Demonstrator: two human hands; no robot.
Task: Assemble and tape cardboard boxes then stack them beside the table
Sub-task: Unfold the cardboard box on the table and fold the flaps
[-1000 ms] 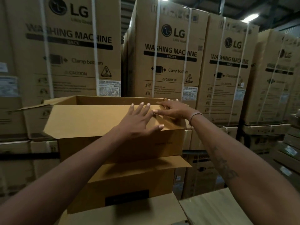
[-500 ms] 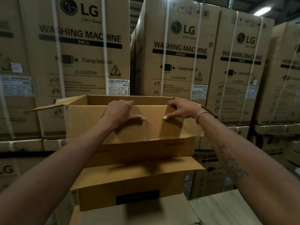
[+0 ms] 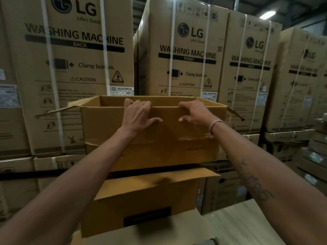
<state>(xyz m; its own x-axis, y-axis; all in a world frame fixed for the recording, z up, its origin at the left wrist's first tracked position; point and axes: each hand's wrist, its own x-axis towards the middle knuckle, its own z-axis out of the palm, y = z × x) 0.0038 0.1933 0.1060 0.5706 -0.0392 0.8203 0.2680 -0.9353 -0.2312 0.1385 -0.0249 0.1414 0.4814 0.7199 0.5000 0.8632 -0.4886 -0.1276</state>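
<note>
Cartons behind [image 3: 74, 71] read "LG WASHING MACHINE", "Clamp bottom", "CAUTION". Left hand [image 3: 137, 116] and right hand [image 3: 195, 112] curl fingers over the open box's [image 3: 159, 138] near rim, atop another box [image 3: 141, 206].

stacked washing machine cartons [image 3: 74, 71], ceiling light [image 3: 268, 14]
</note>
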